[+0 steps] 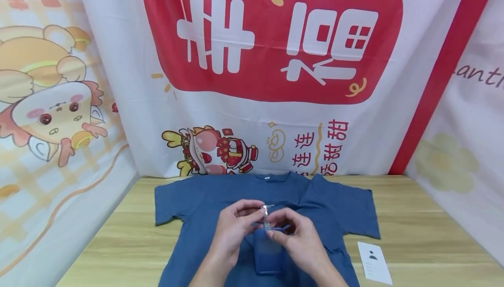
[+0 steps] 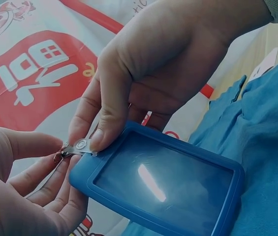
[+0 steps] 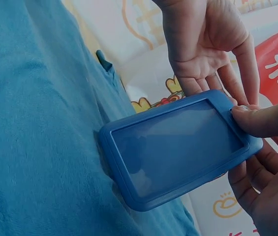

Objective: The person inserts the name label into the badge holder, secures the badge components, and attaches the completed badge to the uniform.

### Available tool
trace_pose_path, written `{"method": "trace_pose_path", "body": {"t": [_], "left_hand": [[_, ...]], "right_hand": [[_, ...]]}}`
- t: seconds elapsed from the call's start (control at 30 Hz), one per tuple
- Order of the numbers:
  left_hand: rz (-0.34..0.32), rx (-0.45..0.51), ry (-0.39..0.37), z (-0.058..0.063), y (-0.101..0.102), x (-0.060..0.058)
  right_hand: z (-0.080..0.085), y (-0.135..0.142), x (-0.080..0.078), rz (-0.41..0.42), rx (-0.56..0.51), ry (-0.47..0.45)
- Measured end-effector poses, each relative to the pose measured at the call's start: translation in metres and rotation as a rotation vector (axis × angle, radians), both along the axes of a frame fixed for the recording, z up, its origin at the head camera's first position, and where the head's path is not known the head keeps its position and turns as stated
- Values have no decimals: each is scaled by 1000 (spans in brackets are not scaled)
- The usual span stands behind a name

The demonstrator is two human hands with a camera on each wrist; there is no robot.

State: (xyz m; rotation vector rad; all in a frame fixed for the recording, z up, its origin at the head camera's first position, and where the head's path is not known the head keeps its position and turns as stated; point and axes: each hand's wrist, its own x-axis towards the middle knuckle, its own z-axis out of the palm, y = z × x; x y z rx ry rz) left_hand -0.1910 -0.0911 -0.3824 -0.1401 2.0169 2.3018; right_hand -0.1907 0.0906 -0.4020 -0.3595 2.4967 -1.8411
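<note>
A blue badge holder [image 1: 269,252] with a clear window hangs upright over a dark blue T-shirt [image 1: 212,234]. At its top sits a clear snap strap [image 2: 83,145] joined to a small metal clip [image 2: 66,150]. My left hand [image 1: 232,225] pinches the metal clip between thumb and fingertips. With my right hand [image 1: 301,234] I grip the strap and the holder's top edge, thumb in front and fingers behind, as the right wrist view shows on the badge holder [image 3: 178,147]. Both hands' fingertips are close together at the clip.
The T-shirt lies spread on a wooden table [image 1: 118,239], its collar toward the back. A white card [image 1: 374,264] with a dark person icon lies right of the shirt. Printed cloth [image 1: 130,103] hangs behind and at both sides.
</note>
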Motion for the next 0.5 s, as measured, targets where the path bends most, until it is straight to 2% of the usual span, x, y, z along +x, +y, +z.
{"method": "trace_pose_path", "body": {"t": [0.27,0.5], "left_hand": [[23,-26,28,0,1,3],[53,-6,42,1,6,3]], "right_hand": [[0,-2,-1,-2,-17,-40],[2,-1,-1,-3,-43,-50]]}}
